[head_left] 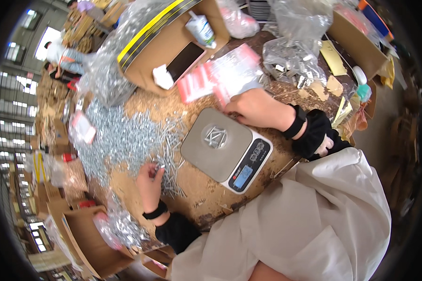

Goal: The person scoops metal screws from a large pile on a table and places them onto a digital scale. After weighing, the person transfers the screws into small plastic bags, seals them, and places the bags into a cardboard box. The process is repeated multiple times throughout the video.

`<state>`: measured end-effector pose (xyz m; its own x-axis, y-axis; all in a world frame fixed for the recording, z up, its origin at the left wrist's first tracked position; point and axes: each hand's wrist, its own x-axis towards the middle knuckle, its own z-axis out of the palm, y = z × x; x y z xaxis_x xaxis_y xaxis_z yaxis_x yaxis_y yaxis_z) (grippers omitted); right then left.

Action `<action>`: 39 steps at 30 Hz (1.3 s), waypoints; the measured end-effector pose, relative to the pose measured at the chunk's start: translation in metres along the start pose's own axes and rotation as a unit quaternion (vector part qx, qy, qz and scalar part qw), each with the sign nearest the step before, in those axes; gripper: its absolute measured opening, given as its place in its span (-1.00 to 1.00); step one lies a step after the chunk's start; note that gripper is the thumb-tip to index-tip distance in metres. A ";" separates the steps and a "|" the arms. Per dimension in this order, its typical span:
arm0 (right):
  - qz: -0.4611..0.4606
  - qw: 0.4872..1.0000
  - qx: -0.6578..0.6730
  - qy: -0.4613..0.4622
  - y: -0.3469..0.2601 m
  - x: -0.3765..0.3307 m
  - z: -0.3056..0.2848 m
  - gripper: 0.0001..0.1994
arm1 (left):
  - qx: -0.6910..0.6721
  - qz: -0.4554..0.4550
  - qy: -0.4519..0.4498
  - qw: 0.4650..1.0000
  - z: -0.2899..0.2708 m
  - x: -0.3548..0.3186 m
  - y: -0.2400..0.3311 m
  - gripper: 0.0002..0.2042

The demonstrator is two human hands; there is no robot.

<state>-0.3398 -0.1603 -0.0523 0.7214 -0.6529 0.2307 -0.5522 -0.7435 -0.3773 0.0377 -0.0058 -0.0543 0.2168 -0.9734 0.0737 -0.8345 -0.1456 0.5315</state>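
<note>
Left hand (150, 180) pinching screws at near edge of screw pile (122, 136) on worktop (206, 196). Right hand (258, 110) curled, fingertips on plastic bags (220, 75) just past far edge of scale (225, 147). Few screws on scale pan. Bare worktop strip between pile and scale, little room elsewhere
</note>
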 end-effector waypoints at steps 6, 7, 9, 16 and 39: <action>-0.015 0.998 -0.032 0.047 0.004 -0.002 0.009 -0.85 | -0.010 -0.025 -0.002 1.000 0.001 0.001 -0.004 -0.82; -0.013 0.998 -0.038 0.053 0.003 -0.002 0.009 -0.86 | -0.003 -0.028 -0.003 1.000 -0.001 0.001 0.002 -0.82; 0.005 0.997 -0.039 0.064 0.002 -0.004 0.008 -0.88 | 0.001 -0.033 -0.006 0.999 -0.003 -0.001 0.003 -0.82; -0.005 0.994 -0.070 0.079 0.005 -0.004 0.013 -0.92 | 0.017 -0.036 -0.009 0.999 -0.005 -0.002 0.009 -0.81; 0.141 0.983 -0.052 0.109 0.048 -0.056 -0.031 -0.89 | -0.033 -0.047 0.027 0.998 0.000 -0.002 0.003 -0.88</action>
<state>-0.4193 -0.1643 -0.0559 0.4323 -0.8425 0.3215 -0.7657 -0.5313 -0.3626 0.0350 -0.0047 -0.0533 0.3210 -0.9449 0.0648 -0.7743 -0.2224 0.5925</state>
